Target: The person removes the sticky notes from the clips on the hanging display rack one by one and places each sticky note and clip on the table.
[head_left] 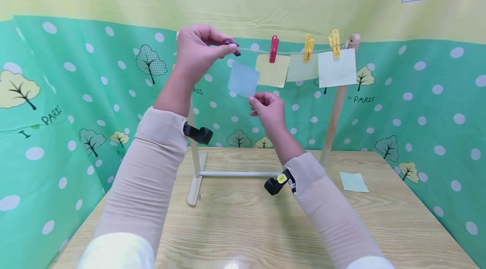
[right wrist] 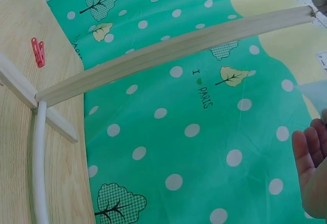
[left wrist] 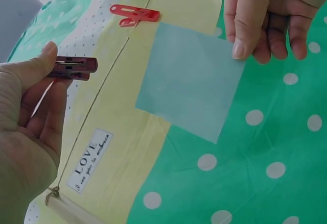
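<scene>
My left hand (head_left: 201, 49) pinches a dark purple clothespin (left wrist: 76, 67) between thumb and fingers, close to the string (left wrist: 104, 78). By its lower corner, a square blue paper (head_left: 244, 79) is held between the thumb and fingers of my right hand (head_left: 270, 108). The blue paper's upper edge lies just under the string. Right of it, a red clothespin (head_left: 274, 48) clips a yellow paper (head_left: 271, 70) on the string. Beyond hang a pale green paper (head_left: 302, 67) under a yellow clothespin (head_left: 309, 48) and a white paper (head_left: 337, 68) under another yellow clothespin (head_left: 334, 43).
The string is tied to a wooden frame with a right post (head_left: 334, 123) and a white lower bar (head_left: 239, 174). A light green paper (head_left: 354, 182) lies on the table (head_left: 235, 226) at right. In the right wrist view, a red clothespin (right wrist: 38, 52) lies beside the frame's foot.
</scene>
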`<state>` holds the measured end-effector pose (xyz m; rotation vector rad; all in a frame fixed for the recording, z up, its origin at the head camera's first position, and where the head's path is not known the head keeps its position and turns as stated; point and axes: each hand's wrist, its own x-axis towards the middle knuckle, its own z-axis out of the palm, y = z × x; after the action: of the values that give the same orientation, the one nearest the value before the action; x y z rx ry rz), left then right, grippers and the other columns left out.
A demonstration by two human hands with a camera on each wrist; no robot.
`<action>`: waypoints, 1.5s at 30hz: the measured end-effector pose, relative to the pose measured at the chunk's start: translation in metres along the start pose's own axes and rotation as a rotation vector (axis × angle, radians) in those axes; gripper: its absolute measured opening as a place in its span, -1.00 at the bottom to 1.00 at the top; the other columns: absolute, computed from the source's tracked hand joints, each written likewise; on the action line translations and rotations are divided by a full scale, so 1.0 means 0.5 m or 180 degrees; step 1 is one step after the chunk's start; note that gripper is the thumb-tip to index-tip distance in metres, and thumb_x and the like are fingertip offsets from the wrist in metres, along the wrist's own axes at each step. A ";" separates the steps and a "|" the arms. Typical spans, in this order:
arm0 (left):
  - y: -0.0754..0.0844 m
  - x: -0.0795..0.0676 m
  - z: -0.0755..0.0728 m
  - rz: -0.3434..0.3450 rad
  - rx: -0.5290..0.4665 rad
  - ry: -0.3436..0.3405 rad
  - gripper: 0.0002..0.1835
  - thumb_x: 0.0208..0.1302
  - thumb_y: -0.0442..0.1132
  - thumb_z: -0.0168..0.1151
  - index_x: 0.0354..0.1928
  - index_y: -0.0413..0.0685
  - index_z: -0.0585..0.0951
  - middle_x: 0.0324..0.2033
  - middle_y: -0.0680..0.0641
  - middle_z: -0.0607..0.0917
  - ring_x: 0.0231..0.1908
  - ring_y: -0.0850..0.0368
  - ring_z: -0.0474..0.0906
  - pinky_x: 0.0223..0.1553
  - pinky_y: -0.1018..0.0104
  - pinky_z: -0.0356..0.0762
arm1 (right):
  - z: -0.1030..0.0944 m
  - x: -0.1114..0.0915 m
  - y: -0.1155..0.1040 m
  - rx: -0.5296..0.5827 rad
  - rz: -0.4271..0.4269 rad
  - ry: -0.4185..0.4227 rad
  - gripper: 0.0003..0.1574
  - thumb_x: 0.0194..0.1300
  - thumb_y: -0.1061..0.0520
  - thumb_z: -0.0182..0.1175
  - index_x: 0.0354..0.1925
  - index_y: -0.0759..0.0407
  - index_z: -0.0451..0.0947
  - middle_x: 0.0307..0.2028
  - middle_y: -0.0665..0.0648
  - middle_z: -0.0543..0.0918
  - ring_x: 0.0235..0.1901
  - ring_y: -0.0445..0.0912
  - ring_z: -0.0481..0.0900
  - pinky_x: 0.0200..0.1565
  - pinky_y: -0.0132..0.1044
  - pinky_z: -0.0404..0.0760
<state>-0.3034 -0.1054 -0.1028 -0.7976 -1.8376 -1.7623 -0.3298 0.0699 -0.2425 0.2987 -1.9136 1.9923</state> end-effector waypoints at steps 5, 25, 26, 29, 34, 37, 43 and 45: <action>-0.013 -0.003 -0.007 0.0107 -0.0197 -0.0057 -0.89 -0.01 -0.49 0.49 -0.42 -0.30 0.72 -0.44 -0.13 0.76 -0.37 0.03 0.74 -0.09 0.29 0.64 | -0.014 -0.011 0.001 0.0042 0.0005 -0.0042 -0.81 0.29 0.19 0.32 -0.21 0.33 0.62 -0.37 0.15 0.61 -0.37 -0.08 0.57 -0.31 -0.30 0.70; -0.059 -0.072 -0.030 -0.0139 -0.0251 -0.0403 -0.73 -0.04 -0.43 0.53 -0.25 -0.29 0.69 -0.33 -0.18 0.74 -0.27 0.01 0.72 -0.13 0.31 0.66 | -0.064 -0.070 0.015 0.0271 -0.0345 -0.0188 -0.84 0.28 0.26 0.29 -0.27 0.39 0.55 -0.36 0.26 0.63 -0.41 -0.06 0.63 -0.19 -0.23 0.71; -0.064 -0.076 -0.030 -0.0125 -0.0281 -0.0427 -0.74 -0.03 -0.44 0.53 -0.25 -0.30 0.69 -0.33 -0.19 0.74 -0.28 0.00 0.72 -0.13 0.30 0.66 | -0.067 -0.072 0.018 0.0253 -0.0362 -0.0198 -0.83 0.29 0.26 0.29 -0.27 0.39 0.55 -0.36 0.27 0.63 -0.41 -0.06 0.64 -0.19 -0.23 0.71; -0.080 -0.087 -0.031 -0.0102 -0.0391 -0.0467 -0.74 -0.01 -0.47 0.51 -0.23 -0.31 0.68 -0.33 -0.20 0.74 -0.29 -0.01 0.72 -0.14 0.28 0.67 | -0.076 -0.081 0.025 0.0223 -0.0403 -0.0241 -0.83 0.29 0.26 0.29 -0.27 0.40 0.54 -0.33 0.33 0.64 -0.41 -0.04 0.65 -0.18 -0.20 0.71; -0.107 -0.105 -0.032 -0.0143 -0.0570 -0.0413 -0.68 -0.01 -0.54 0.46 -0.15 -0.24 0.70 -0.31 -0.16 0.74 -0.29 0.04 0.71 -0.14 0.31 0.66 | -0.085 -0.095 0.028 0.0077 -0.0415 -0.0286 -0.83 0.28 0.25 0.29 -0.29 0.38 0.54 -0.38 0.25 0.64 -0.42 -0.05 0.64 -0.21 -0.24 0.71; -0.123 -0.120 -0.035 -0.0165 -0.0630 -0.0382 -0.65 0.00 -0.57 0.44 -0.12 -0.21 0.70 -0.30 -0.14 0.74 -0.28 0.06 0.71 -0.14 0.33 0.66 | -0.089 -0.103 0.029 0.0000 -0.0409 -0.0300 -0.82 0.30 0.22 0.29 -0.29 0.36 0.55 -0.39 0.20 0.65 -0.41 -0.06 0.64 -0.31 -0.33 0.68; -0.148 -0.152 -0.044 -0.0151 -0.0719 -0.0315 -0.64 0.00 -0.62 0.40 -0.13 -0.18 0.71 -0.29 -0.13 0.74 -0.28 0.06 0.71 -0.13 0.27 0.67 | -0.096 -0.121 0.035 0.0099 -0.0444 -0.0351 -0.82 0.32 0.26 0.26 -0.25 0.43 0.54 -0.38 0.21 0.66 -0.42 -0.04 0.64 -0.25 -0.24 0.71; -0.154 -0.163 -0.046 -0.0116 -0.0766 -0.0290 -0.63 0.00 -0.64 0.39 -0.13 -0.19 0.71 -0.29 -0.14 0.74 -0.28 0.05 0.71 -0.12 0.24 0.67 | -0.101 -0.129 0.037 0.0148 -0.0451 -0.0348 -0.81 0.31 0.26 0.26 -0.25 0.44 0.54 -0.39 0.22 0.65 -0.42 -0.01 0.64 -0.24 -0.19 0.72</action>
<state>-0.2992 -0.1360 -0.2129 -0.9544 -1.7262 -2.0281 -0.2736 0.1126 -0.2880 0.5505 -1.8563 1.9654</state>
